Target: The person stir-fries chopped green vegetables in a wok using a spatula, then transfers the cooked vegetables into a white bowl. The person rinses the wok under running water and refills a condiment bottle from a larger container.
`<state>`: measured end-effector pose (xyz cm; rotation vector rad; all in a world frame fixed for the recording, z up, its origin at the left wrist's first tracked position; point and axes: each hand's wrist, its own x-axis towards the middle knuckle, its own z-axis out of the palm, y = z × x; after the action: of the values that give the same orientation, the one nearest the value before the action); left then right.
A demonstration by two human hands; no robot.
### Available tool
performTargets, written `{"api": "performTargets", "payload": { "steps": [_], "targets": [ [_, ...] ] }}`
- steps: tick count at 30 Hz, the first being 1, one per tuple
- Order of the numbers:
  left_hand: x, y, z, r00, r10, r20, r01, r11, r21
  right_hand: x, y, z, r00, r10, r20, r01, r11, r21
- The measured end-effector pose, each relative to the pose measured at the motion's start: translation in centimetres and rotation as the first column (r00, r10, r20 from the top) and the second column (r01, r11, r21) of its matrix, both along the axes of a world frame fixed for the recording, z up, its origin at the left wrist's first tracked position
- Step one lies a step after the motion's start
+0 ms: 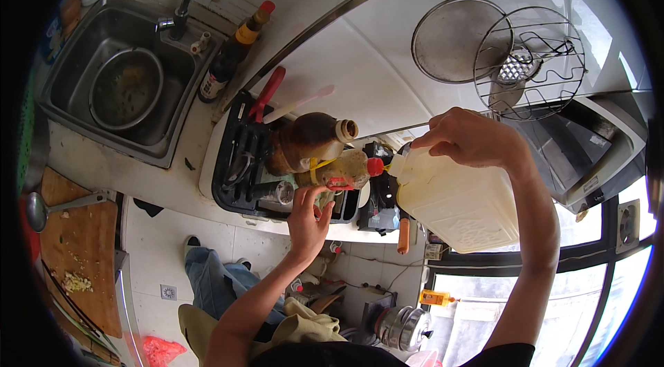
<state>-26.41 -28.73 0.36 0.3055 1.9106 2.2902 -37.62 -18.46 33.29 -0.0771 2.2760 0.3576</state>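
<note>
My right hand (461, 139) grips a large translucent plastic jug (456, 201) near its top. The jug is tilted, and its mouth meets a thin yellow stream running into the red mouth of a smaller grimy plastic bottle (353, 170). Yellowish liquid shows inside the jug. My left hand (308, 219) is at the side of the smaller bottle, fingertips at its red patch and thumb apart; whether it grips cannot be seen. Right beside stands an uncapped, brown-stained plastic bottle (306, 141). A drinking glass (277, 192) lies close to my left fingers.
A black rack (233, 201) holds utensils. The steel sink (171, 149) contains a metal bowl (150, 113). A sauce bottle (223, 69) stands beside the sink. On the cutting board (88, 242) are a ladle (39, 211) and chopped pieces (78, 282). A wire rack (576, 76) hangs on the wall.
</note>
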Motion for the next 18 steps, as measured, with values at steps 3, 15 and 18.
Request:
{"api": "performTargets", "payload": {
  "steps": [3,15,18],
  "targets": [
    [0.0,-0.1,-0.1,1.000,-0.005,0.013,0.005,1.000,-0.003,-0.1,-0.1,-0.1,1.000,0.021,0.006,-0.021,1.000,0.014],
    [0.2,-0.6,-0.2,0.999,-0.002,0.037,0.001,1.000,0.018,-0.5,-0.6,-0.2,0.999,-0.022,0.024,0.020,0.996,0.084],
    [0.2,-0.6,-0.3,0.999,-0.001,0.040,0.001,1.000,0.020,-0.6,-1.1,-0.1,1.000,0.003,0.029,-0.006,0.993,0.118]
  ]
}}
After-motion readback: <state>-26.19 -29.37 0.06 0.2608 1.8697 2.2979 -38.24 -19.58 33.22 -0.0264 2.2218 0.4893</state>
